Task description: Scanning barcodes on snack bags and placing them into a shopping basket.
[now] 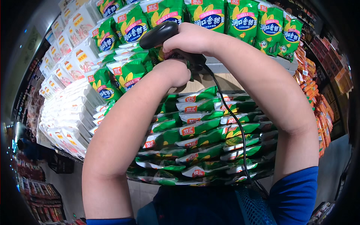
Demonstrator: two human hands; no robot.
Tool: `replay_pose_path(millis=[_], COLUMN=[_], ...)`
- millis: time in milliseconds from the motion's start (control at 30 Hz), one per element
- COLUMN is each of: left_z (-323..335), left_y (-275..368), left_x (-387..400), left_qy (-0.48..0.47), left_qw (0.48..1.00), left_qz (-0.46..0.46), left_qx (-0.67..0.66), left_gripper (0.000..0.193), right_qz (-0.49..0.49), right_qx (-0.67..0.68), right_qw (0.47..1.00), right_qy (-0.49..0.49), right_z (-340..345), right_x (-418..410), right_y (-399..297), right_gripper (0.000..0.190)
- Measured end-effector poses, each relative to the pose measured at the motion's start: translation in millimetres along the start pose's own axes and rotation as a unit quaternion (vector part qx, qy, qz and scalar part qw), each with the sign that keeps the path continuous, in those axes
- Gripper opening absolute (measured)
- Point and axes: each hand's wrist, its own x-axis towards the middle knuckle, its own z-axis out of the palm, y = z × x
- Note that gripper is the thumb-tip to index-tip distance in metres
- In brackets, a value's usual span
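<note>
My right hand (187,38) reaches in from the right and is closed on a black handheld device (159,34) with a smooth, rounded end. From the device's lower part (197,61) a black cable (239,123) runs down towards my body. Just below, my left hand (175,72) is curled with its fingers hidden, so I cannot tell what it holds. Both hands are close together before upright green packets (130,29) printed with yellow corn. A dark reddish thing shows between the hands, mostly covered. Beneath my forearms lie rows of stacked green packets (197,130).
A strip of bare wooden surface (222,81) lies between the standing and stacked packets. White packages (71,101) are piled on the left, and orange packets (309,84) on the right. Stocked shelves (45,194) and grey floor (139,194) show beyond the display.
</note>
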Motion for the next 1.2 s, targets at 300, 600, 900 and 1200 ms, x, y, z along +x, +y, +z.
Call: replay_pose_path(millis=[300,600,900,1200], left_z=[-52.8,-70.2,-58.7,-35.5], left_y=[13.5,-12.9,-14.6,-1.2], left_x=[-60.0,-153.8,-184.3,-152.6], left_qy=[-0.022,0.074,0.086,0.114], left_qw=[0.999,0.989,0.982,0.971], left_qz=[0.006,-0.003,0.01,0.084], left_qx=[-0.047,-0.125,-0.169,-0.193], left_gripper=[0.024,0.023,0.022,0.019], right_qz=[-0.033,-0.029,0.008,-0.009], right_qx=[0.033,0.079,-0.028,-0.004], right_qw=[0.999,0.996,1.0,0.999], right_qy=[-0.008,-0.007,0.007,0.03], right_z=[-7.8,-3.7,-9.8,-15.5], right_x=[-16.1,-7.1,-8.3,-15.3], right_y=[-4.8,2.3,-5.4,-5.4], right_gripper=[0.033,0.03,0.029,0.022])
